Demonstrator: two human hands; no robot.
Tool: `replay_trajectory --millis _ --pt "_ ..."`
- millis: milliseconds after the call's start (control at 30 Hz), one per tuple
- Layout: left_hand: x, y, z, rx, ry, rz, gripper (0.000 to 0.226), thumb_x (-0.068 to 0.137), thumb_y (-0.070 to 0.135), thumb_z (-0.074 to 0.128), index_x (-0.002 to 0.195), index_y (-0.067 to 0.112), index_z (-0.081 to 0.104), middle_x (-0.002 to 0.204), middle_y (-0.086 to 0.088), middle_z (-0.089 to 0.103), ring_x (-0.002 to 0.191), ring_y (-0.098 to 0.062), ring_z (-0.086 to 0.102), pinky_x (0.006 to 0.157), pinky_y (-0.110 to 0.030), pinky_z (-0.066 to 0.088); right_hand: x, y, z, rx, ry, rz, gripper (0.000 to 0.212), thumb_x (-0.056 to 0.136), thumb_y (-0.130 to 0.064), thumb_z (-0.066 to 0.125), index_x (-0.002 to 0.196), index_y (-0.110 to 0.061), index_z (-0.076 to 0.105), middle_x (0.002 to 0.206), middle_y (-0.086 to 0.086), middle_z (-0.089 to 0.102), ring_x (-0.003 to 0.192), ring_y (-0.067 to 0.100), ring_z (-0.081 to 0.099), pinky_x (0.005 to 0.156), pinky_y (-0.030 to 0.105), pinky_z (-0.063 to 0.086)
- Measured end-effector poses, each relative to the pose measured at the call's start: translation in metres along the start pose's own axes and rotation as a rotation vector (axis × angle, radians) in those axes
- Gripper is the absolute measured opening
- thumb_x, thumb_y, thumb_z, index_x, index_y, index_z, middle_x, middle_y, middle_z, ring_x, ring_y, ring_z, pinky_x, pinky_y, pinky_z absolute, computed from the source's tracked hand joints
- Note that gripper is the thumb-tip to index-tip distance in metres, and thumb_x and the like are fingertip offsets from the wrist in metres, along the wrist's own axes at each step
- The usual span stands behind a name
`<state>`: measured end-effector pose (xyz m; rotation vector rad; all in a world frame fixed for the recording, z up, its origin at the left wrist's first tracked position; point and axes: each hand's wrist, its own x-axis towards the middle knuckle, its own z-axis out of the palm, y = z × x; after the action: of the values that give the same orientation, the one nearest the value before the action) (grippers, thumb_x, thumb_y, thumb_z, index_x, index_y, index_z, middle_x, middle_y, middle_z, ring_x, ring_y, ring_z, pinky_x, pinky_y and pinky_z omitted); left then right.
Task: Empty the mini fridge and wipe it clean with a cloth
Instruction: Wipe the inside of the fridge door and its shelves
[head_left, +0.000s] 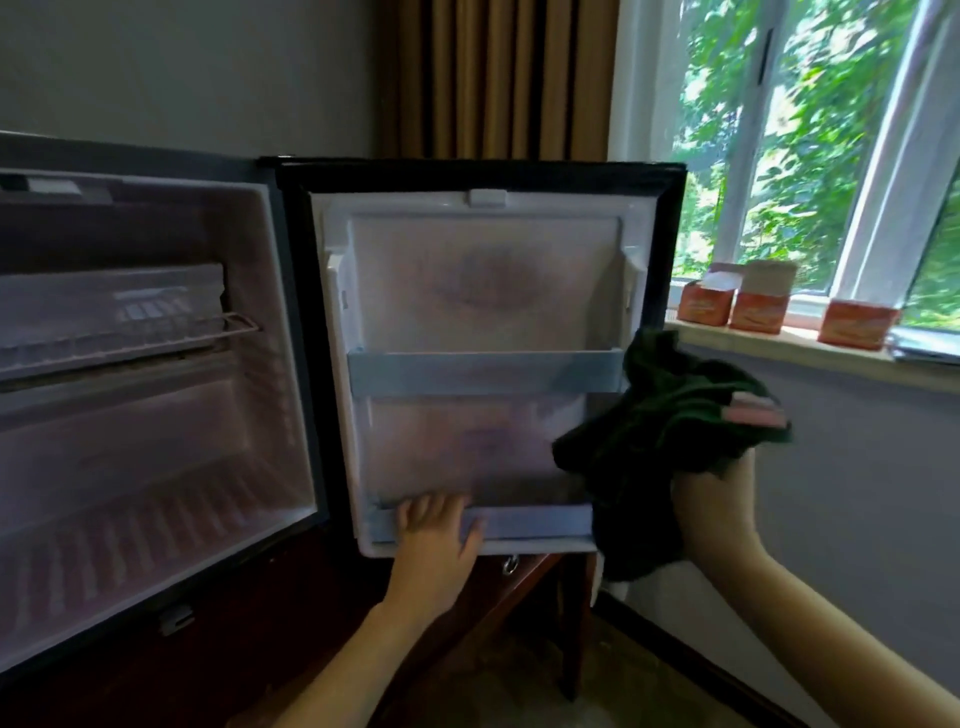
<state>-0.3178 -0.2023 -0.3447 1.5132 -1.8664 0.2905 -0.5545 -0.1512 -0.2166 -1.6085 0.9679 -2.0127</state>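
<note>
The mini fridge (156, 415) is seen standing open on the left, its pale interior bare apart from a wire shelf (130, 332) set across the upper half. Its door (488, 291) is swung fully out to the right, so that the white inner lining faces the camera. Two door shelves are seen on that lining: an upper rail (483, 371) across the middle and a lower rail (540, 522) along the bottom, with nothing visible in either. The left hand (436, 530) is laid against the lower rail, its fingers (431, 506) fairly straight and slightly spread, the tips reaching the rail's top edge and the thumb held out to the right. A dark green cloth (670, 415) is held bunched up in the right hand (717, 504), just beside the right edge of the door and apart from the lining; the fingers (756, 410) are wrapped over the top of the bundle, and a loose end hangs down beside the wrist. Dark wooden furniture (519, 577) is seen beneath the fridge. Behind the door a brown curtain (493, 78) hangs, and to the right several orange boxes (756, 312) are lined up on the window sill (779, 345).
</note>
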Motion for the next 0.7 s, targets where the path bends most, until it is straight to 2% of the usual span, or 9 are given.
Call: replay_trajectory --millis 67,167,267,300,367,433,500,600,700 --pt "0.0 0.004 0.001 0.027 0.01 -0.021 0.034 0.088 0.049 0.04 0.089 0.024 0.063 0.089 0.004 0.065 0.088 -0.022 0.061 0.082 -0.043 0.048 0.037 -0.026 -0.002 -0.039 0.127 -0.136 0.044 0.089 0.01 0.049 0.082 -0.033 0.056 0.077 -0.035 0.062 0.074 -0.016 0.056 0.07 0.004 0.044" --pt "-0.001 0.004 0.002 0.046 0.018 -0.055 0.033 0.086 0.049 0.041 0.084 0.024 0.062 0.085 0.004 0.066 0.086 -0.023 0.062 0.081 -0.044 0.049 0.092 -0.048 0.002 -0.136 0.166 -0.243 0.036 0.084 0.005 0.048 0.084 -0.031 0.052 0.08 -0.023 0.06 0.073 -0.017 0.053 0.07 0.004 0.039" --pt "0.002 0.005 0.003 0.017 0.016 -0.08 0.027 0.085 0.045 0.044 0.079 0.025 0.061 0.081 0.005 0.065 0.082 -0.022 0.063 0.078 -0.044 0.048 0.125 -0.038 0.012 -0.371 -0.029 -0.146 0.024 0.08 0.005 0.044 0.09 -0.011 0.058 0.09 0.004 0.061 0.083 0.009 0.055 0.064 0.016 0.036" --pt "0.004 0.004 0.003 0.01 0.019 -0.083 0.027 0.085 0.043 0.043 0.077 0.024 0.061 0.077 0.005 0.064 0.079 -0.022 0.063 0.076 -0.043 0.048 0.126 -0.032 0.018 -0.425 -0.062 -0.169 0.027 0.078 0.005 0.043 0.097 -0.003 0.061 0.096 0.005 0.059 0.09 0.017 0.055 0.067 0.016 0.035" --pt "0.008 0.004 0.005 0.007 0.008 -0.082 0.027 0.084 0.04 0.044 0.074 0.022 0.062 0.071 0.005 0.062 0.072 -0.023 0.063 0.073 -0.041 0.046 0.123 -0.02 0.028 -0.425 -0.057 -0.254 0.045 0.073 0.0 0.042 0.114 -0.002 0.061 0.114 0.001 0.057 0.107 0.018 0.053 0.086 0.017 0.038" --pt "0.01 0.005 0.006 -0.005 -0.005 -0.101 0.017 0.083 0.034 0.057 0.072 0.021 0.061 0.069 0.004 0.062 0.072 -0.024 0.062 0.072 -0.04 0.044 0.118 -0.012 0.033 -0.319 0.041 -0.153 0.048 0.07 -0.007 0.041 0.114 -0.005 0.06 0.115 0.003 0.06 0.106 0.018 0.054 0.091 0.027 0.042" --pt "0.009 0.005 0.006 -0.019 0.008 -0.093 0.013 0.08 0.026 0.067 0.07 0.02 0.061 0.069 0.002 0.061 0.072 -0.026 0.062 0.071 -0.04 0.043 0.109 0.0 0.033 -0.24 0.125 -0.044 0.039 0.071 -0.012 0.039 0.1 0.001 0.061 0.095 0.007 0.062 0.088 0.018 0.056 0.074 0.03 0.043" --pt "0.009 0.005 0.004 -0.025 0.007 -0.066 0.025 0.083 0.035 0.046 0.068 0.02 0.06 0.067 0.003 0.06 0.07 -0.024 0.061 0.069 -0.035 0.038 0.07 0.032 0.03 -0.223 0.174 0.059 0.025 0.086 -0.01 0.043 0.094 0.006 0.06 0.084 0.004 0.058 0.07 0.014 0.051 0.062 0.024 0.038" --pt "0.011 0.006 0.003 -0.051 0.008 -0.059 0.026 0.082 0.035 0.044 0.068 0.019 0.06 0.066 0.003 0.059 0.069 -0.025 0.06 0.069 -0.034 0.034 0.006 0.075 0.025 -0.182 0.195 0.327 0.014 0.095 0.0 0.046 0.101 0.003 0.058 0.088 0.003 0.057 0.073 0.016 0.053 0.056 0.013 0.045"
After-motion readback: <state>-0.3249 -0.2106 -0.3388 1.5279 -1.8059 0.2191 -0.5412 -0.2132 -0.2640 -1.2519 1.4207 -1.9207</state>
